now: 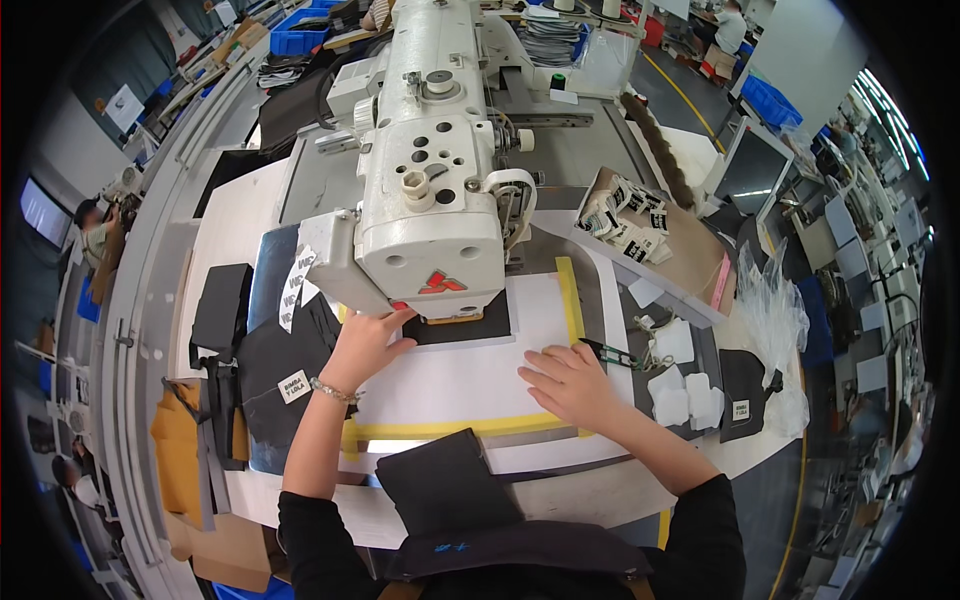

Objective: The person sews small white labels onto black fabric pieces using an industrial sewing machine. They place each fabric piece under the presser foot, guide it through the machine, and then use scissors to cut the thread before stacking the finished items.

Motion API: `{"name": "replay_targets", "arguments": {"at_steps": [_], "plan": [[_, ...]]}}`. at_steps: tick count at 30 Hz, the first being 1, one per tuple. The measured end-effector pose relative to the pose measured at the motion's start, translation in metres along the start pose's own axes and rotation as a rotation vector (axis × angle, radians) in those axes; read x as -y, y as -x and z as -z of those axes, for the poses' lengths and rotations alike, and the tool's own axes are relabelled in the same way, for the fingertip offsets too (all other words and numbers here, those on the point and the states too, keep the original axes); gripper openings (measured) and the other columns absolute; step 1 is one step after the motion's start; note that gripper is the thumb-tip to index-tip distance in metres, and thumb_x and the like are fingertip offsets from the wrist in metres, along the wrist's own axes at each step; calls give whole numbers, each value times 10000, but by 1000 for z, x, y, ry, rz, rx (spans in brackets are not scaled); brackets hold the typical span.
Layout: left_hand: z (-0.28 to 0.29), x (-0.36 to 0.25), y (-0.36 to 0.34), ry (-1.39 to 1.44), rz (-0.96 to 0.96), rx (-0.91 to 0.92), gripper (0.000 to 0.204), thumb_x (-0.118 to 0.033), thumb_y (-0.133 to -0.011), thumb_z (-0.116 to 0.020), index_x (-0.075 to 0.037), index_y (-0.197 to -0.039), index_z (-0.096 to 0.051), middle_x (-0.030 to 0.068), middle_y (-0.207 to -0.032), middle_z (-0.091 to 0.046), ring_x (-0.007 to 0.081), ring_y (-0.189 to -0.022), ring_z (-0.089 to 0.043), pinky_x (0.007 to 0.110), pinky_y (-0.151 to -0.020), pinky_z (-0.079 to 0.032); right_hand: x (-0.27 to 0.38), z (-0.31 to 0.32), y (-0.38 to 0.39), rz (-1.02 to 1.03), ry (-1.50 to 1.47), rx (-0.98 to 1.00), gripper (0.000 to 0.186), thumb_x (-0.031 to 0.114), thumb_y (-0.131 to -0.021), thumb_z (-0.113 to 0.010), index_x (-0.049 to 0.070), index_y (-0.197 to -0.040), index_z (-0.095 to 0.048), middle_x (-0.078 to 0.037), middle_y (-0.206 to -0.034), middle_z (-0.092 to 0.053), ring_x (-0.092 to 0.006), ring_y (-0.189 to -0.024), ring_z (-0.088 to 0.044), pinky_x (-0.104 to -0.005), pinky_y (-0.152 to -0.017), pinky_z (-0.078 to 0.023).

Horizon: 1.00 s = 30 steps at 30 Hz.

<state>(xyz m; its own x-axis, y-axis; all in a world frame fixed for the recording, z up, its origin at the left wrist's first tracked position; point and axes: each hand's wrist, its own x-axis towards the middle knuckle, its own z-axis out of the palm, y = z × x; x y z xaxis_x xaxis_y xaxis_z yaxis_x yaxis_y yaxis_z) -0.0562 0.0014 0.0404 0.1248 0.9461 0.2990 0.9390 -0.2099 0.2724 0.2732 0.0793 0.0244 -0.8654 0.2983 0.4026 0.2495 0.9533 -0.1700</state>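
Looks like positioning or steadying a black piece (470, 332) for stitching at the sewing machine (430, 225). Find the piece under the machine's head, partly hidden by it, at the far side of a white sheet (450, 385) bordered with yellow tape (455, 429). With left hand (375, 342), reaching to the piece's left edge, thumb apart from fingers, fingertips close by the head; can't tell if pinching anything, or if touching the piece or only the sheet. With right hand (568, 385), lying over the sheet's right side, fingers spread, gripping nothing. Can't tell if running or stopped. Next, probably calls for getting the piece flat and square, then drawing left fingers clear before any stitching. Should go light with the right, to avoid dragging the sheet askew.
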Motion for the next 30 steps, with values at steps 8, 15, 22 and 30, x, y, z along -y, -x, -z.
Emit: {"name": "replay_targets", "arguments": {"at_steps": [8,15,22,30], "plan": [[-24,-18,7,-29,-90,86,298,-209,-735,-762,-141,-1024,-730,1,-1080,-666,196,-1037,-587,377,-965,-406,-29,-11,-21,26,107,-47,264,189,-776,-713,99,-1022,-683,-14,-1144,-632,-176,-1062,-538,-386,-865,-398],[-25,-34,3,-191,-196,123,223,-129,-777,-654,-111,-993,-704,10,-954,-664,155,-974,-613,343,-973,-424,-46,-9,-30,60,225,73,284,180,-744,-707,105,-1018,-701,4,-1151,-645,-175,-1063,-541,-379,-880,-382],[-42,-47,5,-365,-286,-28,180,-89,-755,-602,-58,-920,-666,24,-767,-584,176,-802,-614,324,-886,-460,-44,-13,-41,63,240,150,271,184,-717,-713,119,-980,-706,22,-1088,-666,-130,-1006,-570,-367,-892,-377],[-50,-48,6,-244,-87,-79,116,-75,-745,-649,-62,-859,-659,38,-807,-589,191,-756,-601,329,-737,-454,-51,-29,-42,140,239,-6,93,107,-724,-609,122,-809,-575,8,-864,-579,-148,-843,-571,-367,-888,-364]]}}
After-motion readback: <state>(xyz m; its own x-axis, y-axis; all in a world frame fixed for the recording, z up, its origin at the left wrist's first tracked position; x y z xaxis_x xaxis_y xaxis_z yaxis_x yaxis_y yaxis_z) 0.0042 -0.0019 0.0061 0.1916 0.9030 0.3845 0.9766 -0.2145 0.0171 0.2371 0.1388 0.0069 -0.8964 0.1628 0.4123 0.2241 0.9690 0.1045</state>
